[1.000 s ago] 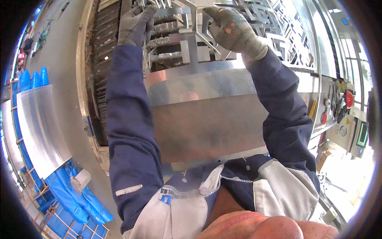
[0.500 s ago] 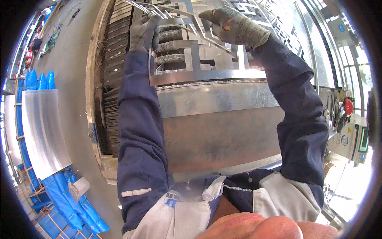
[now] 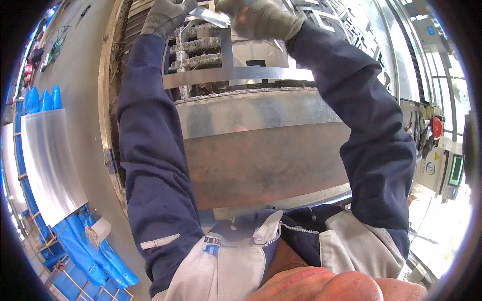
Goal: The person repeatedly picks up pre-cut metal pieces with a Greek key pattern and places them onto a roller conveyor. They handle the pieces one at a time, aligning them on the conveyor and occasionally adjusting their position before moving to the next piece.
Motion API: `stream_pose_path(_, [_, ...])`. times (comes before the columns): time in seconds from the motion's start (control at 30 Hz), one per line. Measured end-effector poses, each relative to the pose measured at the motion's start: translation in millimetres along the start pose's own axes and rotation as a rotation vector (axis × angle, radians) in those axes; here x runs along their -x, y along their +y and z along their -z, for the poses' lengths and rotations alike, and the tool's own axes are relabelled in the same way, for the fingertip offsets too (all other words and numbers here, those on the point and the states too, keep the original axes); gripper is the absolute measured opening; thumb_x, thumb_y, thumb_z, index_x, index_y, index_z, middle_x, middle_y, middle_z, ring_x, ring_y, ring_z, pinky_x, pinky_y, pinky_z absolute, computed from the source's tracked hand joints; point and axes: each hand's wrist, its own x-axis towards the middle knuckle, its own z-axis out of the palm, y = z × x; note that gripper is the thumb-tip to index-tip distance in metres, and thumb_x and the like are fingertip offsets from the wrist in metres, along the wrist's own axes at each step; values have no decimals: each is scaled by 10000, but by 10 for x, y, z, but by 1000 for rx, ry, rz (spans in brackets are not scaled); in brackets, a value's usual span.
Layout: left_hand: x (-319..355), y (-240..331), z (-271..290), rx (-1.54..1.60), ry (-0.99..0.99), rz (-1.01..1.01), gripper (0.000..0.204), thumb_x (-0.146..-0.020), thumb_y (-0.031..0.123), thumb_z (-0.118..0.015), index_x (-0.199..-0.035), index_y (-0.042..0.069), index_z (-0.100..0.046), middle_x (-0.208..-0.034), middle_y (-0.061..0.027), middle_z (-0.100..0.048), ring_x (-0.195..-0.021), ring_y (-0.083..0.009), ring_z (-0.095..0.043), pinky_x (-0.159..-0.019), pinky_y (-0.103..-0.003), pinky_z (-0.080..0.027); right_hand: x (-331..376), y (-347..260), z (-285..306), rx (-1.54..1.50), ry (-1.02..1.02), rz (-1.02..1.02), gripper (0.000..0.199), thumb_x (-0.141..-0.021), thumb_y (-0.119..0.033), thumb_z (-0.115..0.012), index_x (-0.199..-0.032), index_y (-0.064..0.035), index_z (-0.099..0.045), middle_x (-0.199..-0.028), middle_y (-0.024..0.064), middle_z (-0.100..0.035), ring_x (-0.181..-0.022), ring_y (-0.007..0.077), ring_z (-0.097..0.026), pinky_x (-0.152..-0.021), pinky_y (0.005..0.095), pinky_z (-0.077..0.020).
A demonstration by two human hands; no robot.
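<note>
Left grey-gloved hand [image 3: 165, 18]: placed beside a flat silver metal strip [image 3: 212, 18]; grasp cannot be told;
Right grey-gloved hand [image 3: 263, 20]: blurred; grasp cannot be told.

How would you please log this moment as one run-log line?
left gloved hand: beside bright metal strip, grip unclear | right gloved hand: blurred, grip unclear | cut sheet-metal lattice: over rough-edged support slats

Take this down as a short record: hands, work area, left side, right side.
Left hand: gloved, at the picture's top edge, beside bright metal pieces; grip unclear
Right hand: gloved, blurred, right of those pieces; grip unclear
Work area: cut metal frame over rough slats
Left side: shiny sheet over blue bundles
Right side: pale box with green screen
</note>
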Motion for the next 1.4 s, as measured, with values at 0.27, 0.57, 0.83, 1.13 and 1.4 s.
stream_pose_path(0.27, [187,115,117,250,-82,69,445,-928,485,-716,-1065,64,-760,-729,23,-636,-630,-60,-535,-558,-265,-433,-103,-100,369,-552,-109,-611,139,-855,-98,-713,-946,-14,-776,-719,84,-720,-627,138,-655,-603,310,-536])
stream_pose_path(0.57, [329,-152,49,518,38,119,462,-921,476,-739,-1018,24,-725,-809,19,-659,-649,-82,-542,-560,-267,-440,-224,-195,-54,-663,99,-557,222,-817,-75,-735,-1022,6,-759,-804,66,-740,-644,130,-642,-592,303,-531])
stream_pose_path(0.83, [463,-534,-193,297,83,85,536,-919,569,-689,-910,33,-696,-648,-16,-601,-642,-113,-591,-598,-332,-472,-87,490,92,-501,-163,-183,411,-869,-91,-596,-1265,-44,-696,-1122,102,-762,-900,186,-725,-813,335,-587])
stream_pose_path(1.13, [451,-267,-609,485,-89,226,378,-965,413,-694,-1014,41,-735,-622,18,-573,-513,-54,-504,-453,-252,-392,518,241,5,147,-289,-187,491,-876,-53,-586,-1366,-77,-586,-947,142,-703,-896,290,-709,-811,404,-579])
stream_pose_path(1.4, [1031,-296,-1241,512,-142,3,275,-966,271,-685,-1009,1,-708,-872,-93,-716,-825,-228,-641,-774,-380,-519,857,61,188,129,-189,-242,482,-918,-13,-521,-1380,-127,-598,-1157,141,-700,-808,261,-690,-713,366,-555])
